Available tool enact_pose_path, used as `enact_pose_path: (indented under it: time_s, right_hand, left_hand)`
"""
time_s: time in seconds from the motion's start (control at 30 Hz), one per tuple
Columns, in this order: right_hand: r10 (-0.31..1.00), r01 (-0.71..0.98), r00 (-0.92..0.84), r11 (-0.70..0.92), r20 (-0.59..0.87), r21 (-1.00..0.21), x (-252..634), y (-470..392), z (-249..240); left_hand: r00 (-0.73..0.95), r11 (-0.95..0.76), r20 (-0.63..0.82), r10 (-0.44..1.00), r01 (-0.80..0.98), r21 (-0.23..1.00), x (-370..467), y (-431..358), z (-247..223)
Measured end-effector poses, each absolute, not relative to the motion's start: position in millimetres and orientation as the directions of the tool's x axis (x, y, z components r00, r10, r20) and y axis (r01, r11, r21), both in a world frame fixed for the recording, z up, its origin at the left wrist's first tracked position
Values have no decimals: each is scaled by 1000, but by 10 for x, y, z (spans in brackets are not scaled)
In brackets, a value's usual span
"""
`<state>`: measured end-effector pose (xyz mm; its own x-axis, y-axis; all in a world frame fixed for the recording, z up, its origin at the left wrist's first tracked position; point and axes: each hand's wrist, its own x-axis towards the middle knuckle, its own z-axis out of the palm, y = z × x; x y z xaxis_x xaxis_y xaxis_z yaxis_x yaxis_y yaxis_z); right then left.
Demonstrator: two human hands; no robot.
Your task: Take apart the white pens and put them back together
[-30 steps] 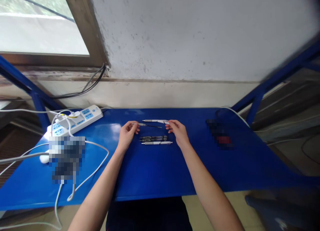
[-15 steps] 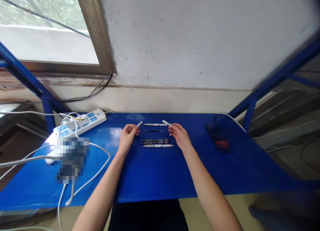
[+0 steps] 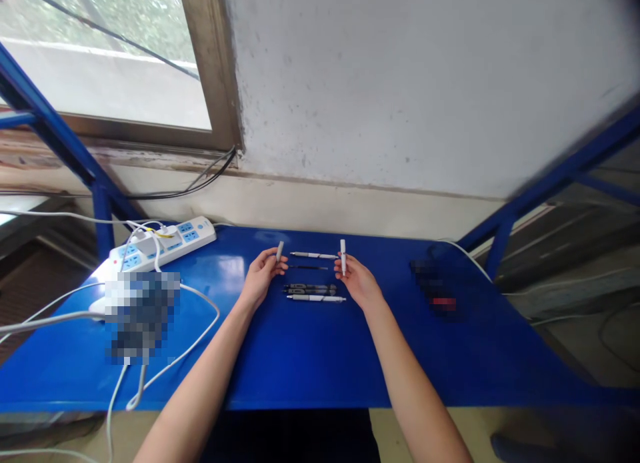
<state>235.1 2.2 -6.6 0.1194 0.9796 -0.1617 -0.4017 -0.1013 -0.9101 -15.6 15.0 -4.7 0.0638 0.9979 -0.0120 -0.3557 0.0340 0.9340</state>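
Observation:
My left hand (image 3: 263, 273) pinches a short greyish-white pen part (image 3: 280, 251), which stands up from the fingertips. Opposite it, my right hand (image 3: 357, 279) has its fingers closed on a white pen part (image 3: 343, 255), held upright. Between the hands a white pen (image 3: 315, 255) lies at the back, with a thin dark pen refill (image 3: 309, 268) in front of it. Closer to me are dark pens (image 3: 310, 289) side by side, and another white pen (image 3: 316, 298) lies just in front of them. The two held parts are apart from each other.
All this lies on a blue table (image 3: 305, 356). A white power strip (image 3: 165, 244) with plugs and cables is at the left, beside a blurred-out object (image 3: 143, 316). Another blurred dark object with a red patch (image 3: 444, 304) lies at the right. Blue frame bars flank the table.
Both held pen parts have been turned from slanting to nearly upright. The hands stay about the same distance apart, and the view has shifted slightly.

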Motion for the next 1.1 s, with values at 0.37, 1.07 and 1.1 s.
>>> enact_pose_path:
  time_s: [0.37, 1.07, 1.1]
  right_hand:
    - [976, -202, 217, 47, 2, -978, 2229, -30, -19]
    - [835, 485, 351, 226, 424, -845, 2354, 26, -120]
    - [813, 541, 375, 198, 445, -817, 2379, 30, -138]
  left_hand:
    - [19, -38, 46, 999, -284, 958, -126, 131, -30]
    - [-79, -232, 232, 970, 8, 973, -166, 189, -154]
    - [-89, -230, 233, 968, 36, 972, -171, 190, -156]
